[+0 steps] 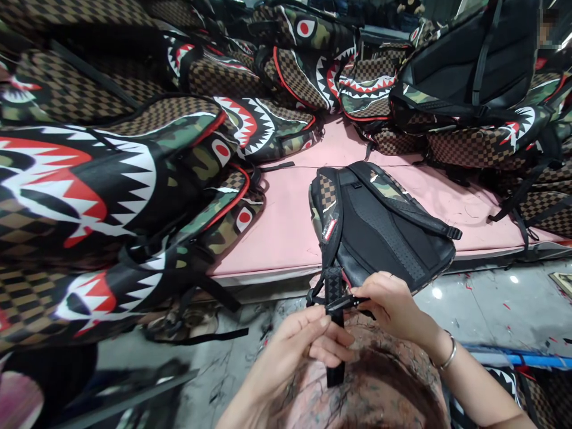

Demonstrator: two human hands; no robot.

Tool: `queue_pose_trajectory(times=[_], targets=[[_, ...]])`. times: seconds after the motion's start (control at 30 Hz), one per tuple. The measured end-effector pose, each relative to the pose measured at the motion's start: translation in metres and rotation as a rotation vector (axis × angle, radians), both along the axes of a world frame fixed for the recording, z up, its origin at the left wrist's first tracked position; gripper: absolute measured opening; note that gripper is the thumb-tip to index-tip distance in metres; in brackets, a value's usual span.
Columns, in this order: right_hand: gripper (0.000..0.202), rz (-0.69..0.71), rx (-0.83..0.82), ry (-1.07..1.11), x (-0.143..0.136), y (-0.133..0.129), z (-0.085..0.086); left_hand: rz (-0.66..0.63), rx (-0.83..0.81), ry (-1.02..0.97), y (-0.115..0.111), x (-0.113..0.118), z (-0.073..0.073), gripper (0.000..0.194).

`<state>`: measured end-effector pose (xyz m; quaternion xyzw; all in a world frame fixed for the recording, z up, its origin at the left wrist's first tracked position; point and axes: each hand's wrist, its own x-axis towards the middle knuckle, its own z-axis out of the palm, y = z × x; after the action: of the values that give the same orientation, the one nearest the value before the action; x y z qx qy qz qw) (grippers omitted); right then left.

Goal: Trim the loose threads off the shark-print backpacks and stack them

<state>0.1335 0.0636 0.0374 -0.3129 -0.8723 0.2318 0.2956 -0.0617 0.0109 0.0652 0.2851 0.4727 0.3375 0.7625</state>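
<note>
A black backpack [388, 226] with checkered and camouflage panels lies on the pink table, its padded back facing up. One of its black webbing straps [334, 286] hangs over the near edge toward me. My left hand [308, 339] is closed around this strap, its lower end dangling below the fingers. My right hand [388, 304], wearing a bracelet, is closed on what looks like small dark thread snips [351, 301], which lie across the strap close to my left fingertips. Fingers partly cover the snips, so whether the blades touch the webbing is unclear.
Piles of shark-mouth backpacks [75, 185] rise on the left, with more backpacks [465, 77] stacked at the back right. The pink table [268, 226] ends just before me. Scraps lie on the grey floor [487, 304]. A person [549, 30] shows at the far right.
</note>
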Motion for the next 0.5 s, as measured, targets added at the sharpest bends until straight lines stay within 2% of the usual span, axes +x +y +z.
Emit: queue_pose_trajectory(times=[0.17, 0.37, 0.43, 0.5], targets=[[0.021, 0.008, -0.081, 0.024, 0.000, -0.002, 0.004, -0.022, 0.027, 0.005, 0.000, 0.000, 0.001, 0.029], [0.020, -0.031, -0.021, 0.005, -0.002, -0.003, 0.003, -0.049, 0.061, 0.039, -0.004, 0.003, -0.001, 0.030], [0.018, -0.019, -0.064, 0.092, -0.003, -0.005, 0.002, -0.063, 0.080, 0.062, -0.010, -0.007, -0.005, 0.032], [0.013, -0.028, -0.197, 0.254, -0.005, -0.006, 0.001, 0.021, 0.091, 0.129, -0.017, -0.025, -0.013, 0.036]])
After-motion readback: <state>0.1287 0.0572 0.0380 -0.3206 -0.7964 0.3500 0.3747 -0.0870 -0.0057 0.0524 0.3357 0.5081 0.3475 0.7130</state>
